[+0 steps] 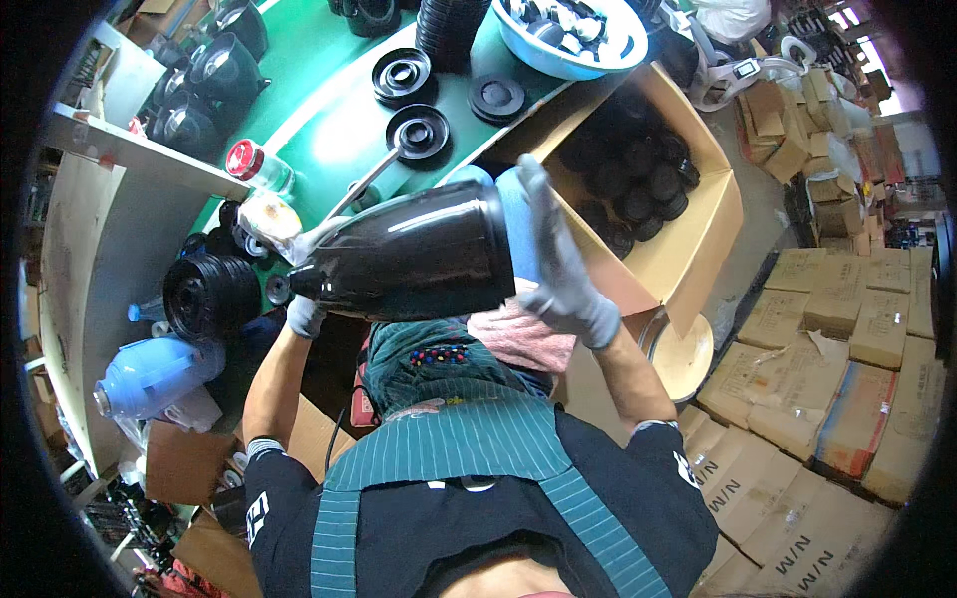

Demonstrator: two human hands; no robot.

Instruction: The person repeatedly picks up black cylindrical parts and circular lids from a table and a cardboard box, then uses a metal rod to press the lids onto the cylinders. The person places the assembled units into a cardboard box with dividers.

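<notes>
A glossy black, bell-shaped plastic shell lies sideways in front of my chest, narrow neck to the left and wide mouth to the right. My left hand, in a grey glove, holds it around the neck; the shell hides most of the fingers. At the wide mouth is my gloved right hand, fingers stretched out flat along the rim. Something blue shows between that hand and the rim; I cannot make out what it is. Beyond the shell, round black discs with raised centres sit on the green table.
A light-blue basin of small parts stands at the far table edge. Right of the table, an open carton holds black round pieces. A red-lidded jar and stacked black rings are at left. Flat cartons cover the right side.
</notes>
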